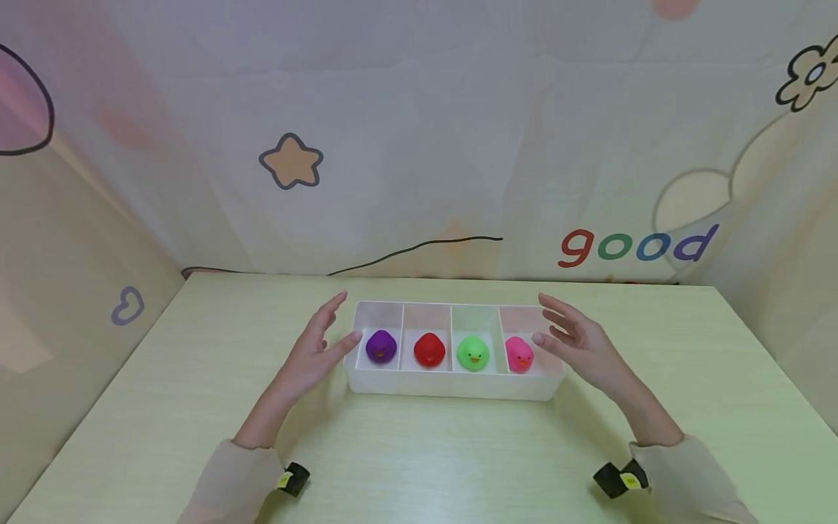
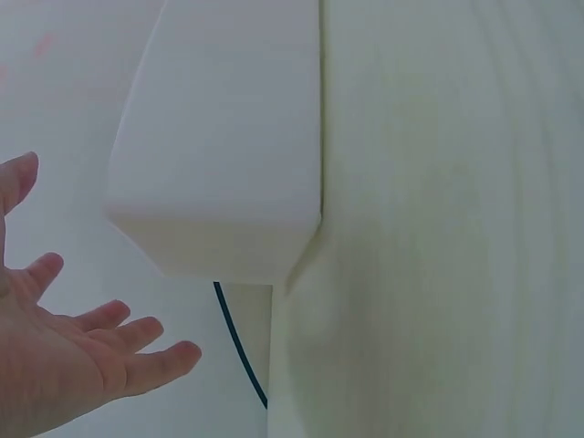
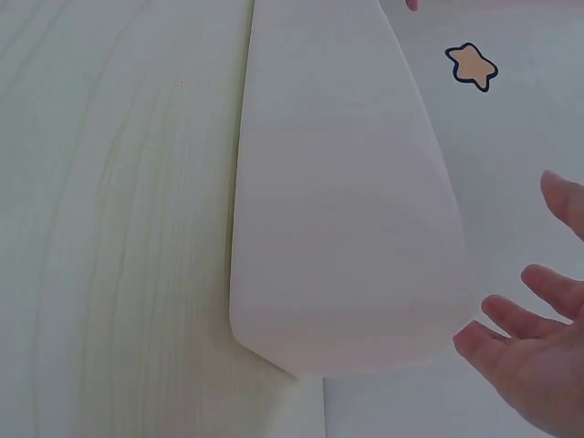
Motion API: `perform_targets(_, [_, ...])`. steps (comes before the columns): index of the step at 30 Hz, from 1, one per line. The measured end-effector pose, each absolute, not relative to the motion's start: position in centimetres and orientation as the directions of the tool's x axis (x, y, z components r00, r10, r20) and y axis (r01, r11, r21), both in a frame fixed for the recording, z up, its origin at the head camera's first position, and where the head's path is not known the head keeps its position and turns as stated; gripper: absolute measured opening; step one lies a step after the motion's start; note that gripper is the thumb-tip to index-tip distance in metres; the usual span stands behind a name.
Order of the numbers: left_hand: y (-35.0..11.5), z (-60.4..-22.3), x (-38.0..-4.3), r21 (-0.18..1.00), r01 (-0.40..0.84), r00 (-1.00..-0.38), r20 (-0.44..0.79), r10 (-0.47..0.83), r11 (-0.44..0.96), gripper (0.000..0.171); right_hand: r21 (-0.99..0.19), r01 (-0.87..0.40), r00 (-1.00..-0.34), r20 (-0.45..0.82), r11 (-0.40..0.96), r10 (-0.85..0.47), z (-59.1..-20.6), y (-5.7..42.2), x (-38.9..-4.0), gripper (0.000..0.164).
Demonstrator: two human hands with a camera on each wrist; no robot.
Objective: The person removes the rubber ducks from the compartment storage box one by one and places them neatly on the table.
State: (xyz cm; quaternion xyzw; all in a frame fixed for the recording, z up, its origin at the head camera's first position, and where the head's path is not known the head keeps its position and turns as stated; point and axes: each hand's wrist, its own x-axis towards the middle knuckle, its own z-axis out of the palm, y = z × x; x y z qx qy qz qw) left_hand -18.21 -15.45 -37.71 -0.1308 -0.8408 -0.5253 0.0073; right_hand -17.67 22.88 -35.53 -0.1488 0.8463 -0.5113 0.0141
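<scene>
A long white box with several compartments sits on the table. Each compartment holds one small toy duck: purple, red, light green and pink, from left to right. By the box's left end is my left hand, fingers spread and holding nothing. My right hand is at the right end, its thumb overlapping the rim in the head view. In the wrist views, the left hand and right hand show spread fingers beside the box's outer wall.
The pale wooden table runs back to a printed cloth backdrop. That cloth bears a star and the word "good". Black wrist cameras are strapped at both sleeves.
</scene>
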Motion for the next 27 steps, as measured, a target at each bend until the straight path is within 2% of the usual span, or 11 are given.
perform_targets(9, [-15.6, -38.2, -18.6, 0.943, 0.114, -0.977, 0.049, 0.207, 0.313, 0.064, -0.874, -0.190, -0.951, 0.051, 0.447, -0.306, -36.0, 22.5, -18.0, 0.056])
perform_targets(14, [-15.6, -38.5, -18.9, 0.962, 0.068, -0.978, 0.012, 0.208, 0.264, 0.061, -0.849, -0.175, -0.952, 0.016, 0.499, -0.306, -36.1, 22.3, -18.3, 0.053])
perform_targets(20, [-15.5, -38.9, -19.4, 0.970, 0.022, -0.973, -0.035, 0.229, 0.241, 0.054, -0.761, -0.180, -0.951, -0.027, 0.623, -0.308, -35.9, 21.7, -18.7, 0.053])
perform_targets(27, [-15.5, -39.4, -19.6, 0.961, 0.009, -0.961, -0.068, 0.267, 0.275, 0.048, -0.641, -0.209, -0.942, -0.072, 0.739, -0.329, -35.6, 20.6, -18.8, 0.050])
